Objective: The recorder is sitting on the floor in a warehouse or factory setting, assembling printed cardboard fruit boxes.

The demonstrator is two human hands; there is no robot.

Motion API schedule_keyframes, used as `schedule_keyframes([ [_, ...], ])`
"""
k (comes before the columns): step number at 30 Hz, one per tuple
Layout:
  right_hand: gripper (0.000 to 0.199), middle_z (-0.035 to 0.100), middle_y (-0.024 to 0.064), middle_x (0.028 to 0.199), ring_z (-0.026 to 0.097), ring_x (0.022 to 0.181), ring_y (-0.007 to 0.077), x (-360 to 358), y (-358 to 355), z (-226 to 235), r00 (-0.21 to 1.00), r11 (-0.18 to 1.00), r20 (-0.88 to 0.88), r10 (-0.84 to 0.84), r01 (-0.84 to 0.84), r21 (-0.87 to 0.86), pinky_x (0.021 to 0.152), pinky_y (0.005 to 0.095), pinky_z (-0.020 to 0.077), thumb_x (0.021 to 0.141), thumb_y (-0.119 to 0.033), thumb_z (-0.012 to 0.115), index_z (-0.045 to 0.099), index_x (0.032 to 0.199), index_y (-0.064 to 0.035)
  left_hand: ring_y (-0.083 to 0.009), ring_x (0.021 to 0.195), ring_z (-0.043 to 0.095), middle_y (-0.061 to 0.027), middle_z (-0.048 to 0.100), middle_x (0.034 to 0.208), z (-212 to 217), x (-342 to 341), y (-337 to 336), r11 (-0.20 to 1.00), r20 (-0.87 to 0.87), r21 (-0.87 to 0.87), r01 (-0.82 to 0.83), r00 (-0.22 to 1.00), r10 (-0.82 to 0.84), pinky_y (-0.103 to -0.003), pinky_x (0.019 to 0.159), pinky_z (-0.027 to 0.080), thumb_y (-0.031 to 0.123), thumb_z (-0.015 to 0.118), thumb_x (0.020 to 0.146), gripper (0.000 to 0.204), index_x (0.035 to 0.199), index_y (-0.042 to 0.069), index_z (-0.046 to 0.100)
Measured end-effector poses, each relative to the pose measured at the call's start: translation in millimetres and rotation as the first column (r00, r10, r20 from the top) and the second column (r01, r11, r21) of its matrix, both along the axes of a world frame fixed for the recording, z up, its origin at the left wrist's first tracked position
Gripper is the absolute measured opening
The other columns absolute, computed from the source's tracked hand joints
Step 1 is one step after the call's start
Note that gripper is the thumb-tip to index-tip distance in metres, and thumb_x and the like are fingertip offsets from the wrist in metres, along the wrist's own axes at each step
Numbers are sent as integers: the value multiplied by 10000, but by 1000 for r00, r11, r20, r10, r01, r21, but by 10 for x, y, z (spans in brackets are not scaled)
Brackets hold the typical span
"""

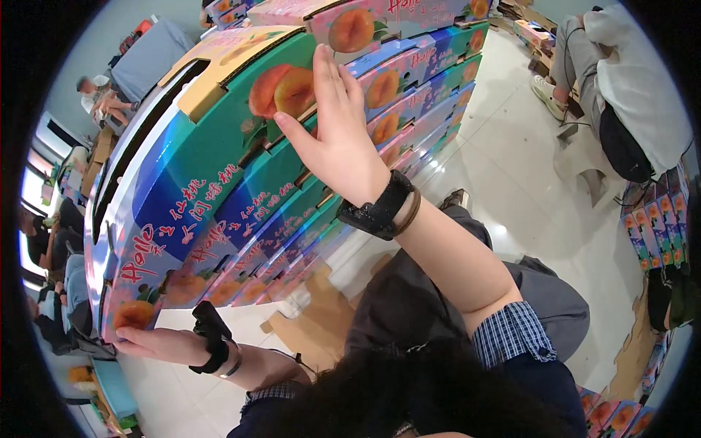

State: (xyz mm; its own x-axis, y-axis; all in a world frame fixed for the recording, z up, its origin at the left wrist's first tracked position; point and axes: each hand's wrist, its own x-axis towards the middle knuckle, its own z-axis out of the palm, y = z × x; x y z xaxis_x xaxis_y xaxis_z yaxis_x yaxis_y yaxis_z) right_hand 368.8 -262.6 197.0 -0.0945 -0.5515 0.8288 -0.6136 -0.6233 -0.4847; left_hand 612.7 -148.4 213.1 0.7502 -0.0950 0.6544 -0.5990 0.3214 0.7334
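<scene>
At the far left, a few people sit in the background. Nearer in, your left hand [164, 346] is at the lower left corner of the top carton [215, 157], thumb along its end; the fingertips run toward the dark rim of the view, so you cannot tell whether they curl under and grip or only press.

That top carton lies in front of you, at the top of a stack, over several lower cartons [272, 175] with the same peach print. Its long axis slants from your left hand, near you, up and away to the right; the printed long side faces you, and the lettering climbs along that line. A dark slit [142, 130] runs along its upper side, with a brown cardboard tab [201, 98] near the far end.

Judging by the layers, the stack is well built up; what seems left is squaring or closing the top carton, though how many more belong there does not show.

Loose brown cardboard [310, 310] lies on the floor below. Your right hand [336, 131] rests near the carton's far end, fingers straight, thumb spread, clasping nothing. A neighbouring stack [383, 89] stands just beyond it. Farther right are a co-worker [635, 73] in a pale top and more cartons [653, 223].
</scene>
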Motion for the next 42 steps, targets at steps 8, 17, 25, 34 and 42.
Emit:
schedule_keyframes([
  [8, 721, 303, 226, 1285, 301, 1185, 334, -159, -37, -33, 985, 975, 92, 147, -160, 155, 988, 377, 242, 768, -168, 590, 153, 1309, 22, -269, 1035, 452, -226, 402, 1138, -60, 72, -90, 993, -16, 4, 115, 993, -115, -376, 887, 377, 296, 345, 893, 463, 1183, -62, 298],
  [17, 757, 345, 132, 1281, 328, 1180, 237, -351, -84, -28, 851, 890, 402, 338, -428, 158, 985, 345, 260, 730, -118, 643, 175, 1320, -35, -281, 1067, 429, -230, 380, 1164, -45, -81, -112, 991, -2, -9, 135, 991, -135, -390, 922, 345, 307, 349, 887, 493, 1202, -63, 265],
  [25, 777, 335, 162, 1261, 306, 1185, 273, -411, -52, -76, 682, 814, 546, 486, -580, 0, 996, 360, 232, 721, -79, 637, 148, 1324, -34, -293, 1091, 417, -228, 363, 1199, -108, 37, -120, 982, 10, -24, 189, 982, -189, -419, 900, 381, 328, 404, 871, 535, 1223, -45, 251],
  [34, 758, 333, 168, 1254, 306, 1188, 270, -451, -29, -99, 582, 773, 614, 534, -629, -76, 1009, 367, 204, 724, -52, 617, 151, 1321, -31, -300, 1075, 428, -223, 364, 1185, -121, 27, -205, 969, -19, -91, 232, 972, -234, -414, 874, 410, 326, 430, 858, 526, 1196, -44, 268],
  [42, 680, 286, 140, 1297, 282, 1208, 253, -465, 9, -88, 627, 793, 576, 524, -607, -61, 1009, 377, 237, 756, -6, 558, 192, 1324, -85, -266, 1058, 420, -218, 341, 1184, -96, 12, -241, 982, -27, -20, 189, 981, -190, -388, 904, 371, 351, 385, 887, 525, 1201, -47, 248],
])
